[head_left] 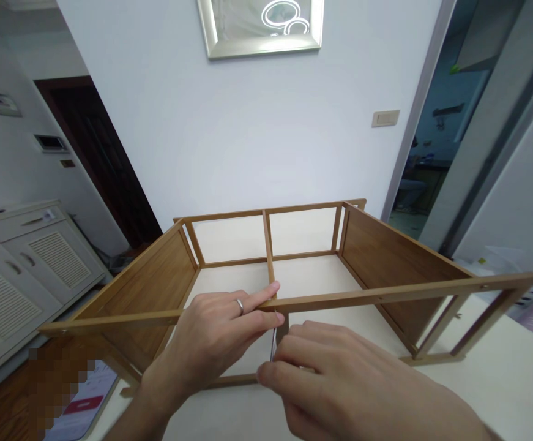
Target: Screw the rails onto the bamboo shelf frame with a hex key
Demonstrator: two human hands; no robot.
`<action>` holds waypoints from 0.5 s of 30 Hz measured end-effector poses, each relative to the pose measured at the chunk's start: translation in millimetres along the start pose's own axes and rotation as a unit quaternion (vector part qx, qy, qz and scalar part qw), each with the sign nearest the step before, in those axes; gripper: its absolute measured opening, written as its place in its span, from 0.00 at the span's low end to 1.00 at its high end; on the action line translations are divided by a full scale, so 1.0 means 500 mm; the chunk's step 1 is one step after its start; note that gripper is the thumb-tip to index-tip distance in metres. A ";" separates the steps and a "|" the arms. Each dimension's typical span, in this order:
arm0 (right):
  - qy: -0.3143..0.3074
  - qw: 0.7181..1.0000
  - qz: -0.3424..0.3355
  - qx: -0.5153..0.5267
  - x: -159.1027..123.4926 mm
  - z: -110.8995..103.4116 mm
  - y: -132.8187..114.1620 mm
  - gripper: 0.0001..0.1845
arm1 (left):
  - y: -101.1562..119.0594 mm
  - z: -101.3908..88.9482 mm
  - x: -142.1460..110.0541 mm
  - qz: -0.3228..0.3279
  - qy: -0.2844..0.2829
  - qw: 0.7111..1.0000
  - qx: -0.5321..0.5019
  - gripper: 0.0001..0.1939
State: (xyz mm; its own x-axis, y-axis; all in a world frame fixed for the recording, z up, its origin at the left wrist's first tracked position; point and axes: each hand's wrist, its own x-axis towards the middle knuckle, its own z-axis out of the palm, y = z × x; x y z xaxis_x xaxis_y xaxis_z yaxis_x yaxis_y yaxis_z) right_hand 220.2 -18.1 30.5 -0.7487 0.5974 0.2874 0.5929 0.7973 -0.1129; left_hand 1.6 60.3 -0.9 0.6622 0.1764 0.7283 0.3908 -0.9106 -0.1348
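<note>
A brown wooden frame (335,300) with two solid side panels stands on a white table. At the middle of its front rail, where a crossbar (268,245) meets it, my left hand (215,334) grips the wood, one finger above the rail and another below. That hand wears a ring. Just under this joint, my right hand (330,373) is closed around a thin metal rod (273,344), which stands nearly upright with its top near my left fingertips. My right fingers hide its lower end, so the kind of tool does not show.
The white table (491,373) reaches out past the frame on the right. A wall with a picture frame (266,46) rises behind. At lower left lies a flat item with a red patch (82,404); a louvred cabinet (32,269) stands beyond.
</note>
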 end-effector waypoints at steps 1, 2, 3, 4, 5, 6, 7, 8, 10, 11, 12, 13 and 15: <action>-0.002 1.000 -0.003 0.000 0.002 0.001 0.000 0.05 | 0.000 0.000 0.000 0.002 -0.001 1.000 0.002 0.07; -0.001 1.000 -0.005 0.002 0.003 0.002 0.001 0.05 | 0.000 -0.001 0.000 0.002 -0.004 1.000 0.002 0.07; 0.001 1.000 -0.007 0.004 0.003 0.003 0.001 0.06 | 0.001 -0.001 0.001 0.001 -0.006 1.000 0.001 0.07; 0.001 1.000 -0.007 0.007 0.003 0.004 0.001 0.06 | 0.002 -0.002 0.001 0.000 -0.007 1.000 0.000 0.07; 0.004 1.000 -0.007 0.010 0.002 0.005 0.001 0.06 | 0.002 -0.003 0.002 -0.001 -0.008 1.000 -0.001 0.07; 0.010 1.000 -0.006 0.014 0.001 0.006 0.001 0.06 | 0.003 -0.003 0.003 -0.002 -0.008 1.000 0.000 0.07; 0.018 1.000 -0.004 0.016 -0.001 0.006 0.001 0.04 | 0.004 -0.004 0.004 -0.002 -0.007 1.000 0.002 0.07; 0.026 1.000 -0.002 0.017 -0.004 0.007 0.002 0.03 | 0.004 -0.004 0.004 -0.002 -0.007 1.000 0.003 0.07; 0.038 0.999 0.000 0.021 -0.009 0.006 0.005 0.01 | 0.004 -0.004 0.004 -0.004 -0.008 1.000 0.003 0.07; 0.037 0.999 -0.002 0.025 -0.011 0.006 0.007 0.02 | 0.003 -0.003 0.003 -0.006 -0.010 1.000 0.003 0.06; 0.031 0.999 -0.002 0.029 -0.013 0.005 0.009 0.05 | 0.003 -0.003 0.002 -0.008 -0.012 1.000 0.003 0.06; 0.024 0.999 -0.003 0.033 -0.014 0.004 0.010 0.08 | 0.002 -0.002 0.002 -0.010 -0.013 1.000 0.003 0.07; 0.011 0.999 0.000 0.040 -0.014 0.002 0.012 0.13 | 0.003 0.000 0.002 -0.015 -0.009 1.000 0.004 0.07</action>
State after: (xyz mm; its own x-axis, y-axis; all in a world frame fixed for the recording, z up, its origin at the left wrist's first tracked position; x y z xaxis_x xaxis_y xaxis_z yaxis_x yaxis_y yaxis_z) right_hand 228.5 -17.5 26.8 -0.7414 0.5959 0.3086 0.5667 0.8023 -0.1877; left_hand 2.8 59.2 -0.4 0.6624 0.2099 0.7191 0.4151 -0.9020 -0.1190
